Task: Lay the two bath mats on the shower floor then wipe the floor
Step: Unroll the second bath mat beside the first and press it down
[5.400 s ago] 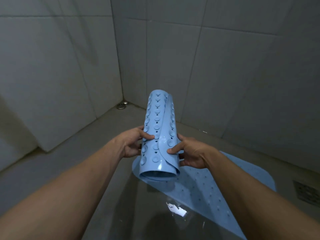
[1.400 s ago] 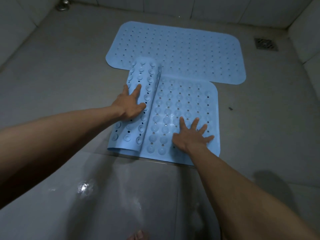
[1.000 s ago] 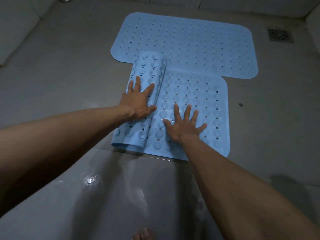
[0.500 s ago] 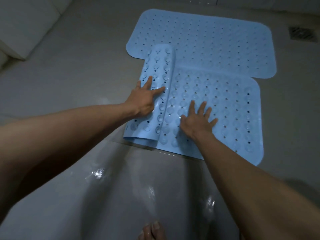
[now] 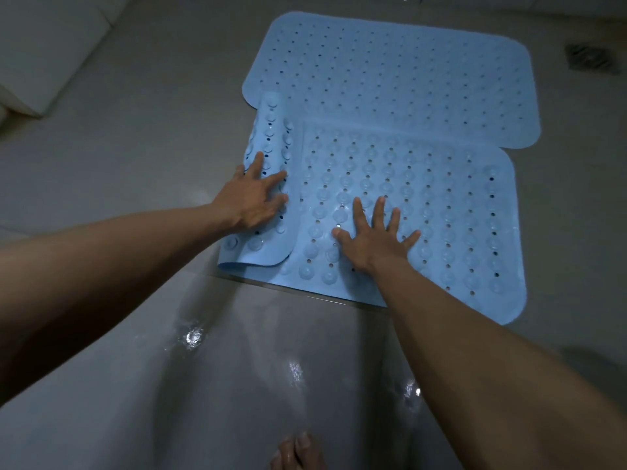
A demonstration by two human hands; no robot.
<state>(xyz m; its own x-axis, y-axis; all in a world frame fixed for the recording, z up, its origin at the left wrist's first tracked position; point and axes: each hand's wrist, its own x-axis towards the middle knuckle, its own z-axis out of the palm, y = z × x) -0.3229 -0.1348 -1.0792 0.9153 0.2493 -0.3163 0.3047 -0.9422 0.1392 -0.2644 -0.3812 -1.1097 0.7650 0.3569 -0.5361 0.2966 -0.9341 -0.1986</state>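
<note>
Two light blue perforated bath mats lie on the grey shower floor [image 5: 135, 147]. The far mat [image 5: 400, 79] is flat, smooth side up. The near mat [image 5: 441, 215] shows its suction cups and overlaps the far mat's front edge. Its left end is still curled into a narrow roll [image 5: 271, 137]. My left hand [image 5: 252, 198] presses flat on that roll with fingers spread. My right hand [image 5: 373, 235] rests palm down, fingers apart, on the unrolled part near the front edge.
A square floor drain [image 5: 588, 59] sits at the far right. A pale tiled wall base [image 5: 44, 52] rises at the upper left. The near floor [image 5: 237, 368] is wet and shiny, and my toes [image 5: 298, 452] show at the bottom edge.
The near mat has been unrolled further to the left, so the curled roll is narrower. My left hand followed the roll leftward. My right hand stayed flat on the mat.
</note>
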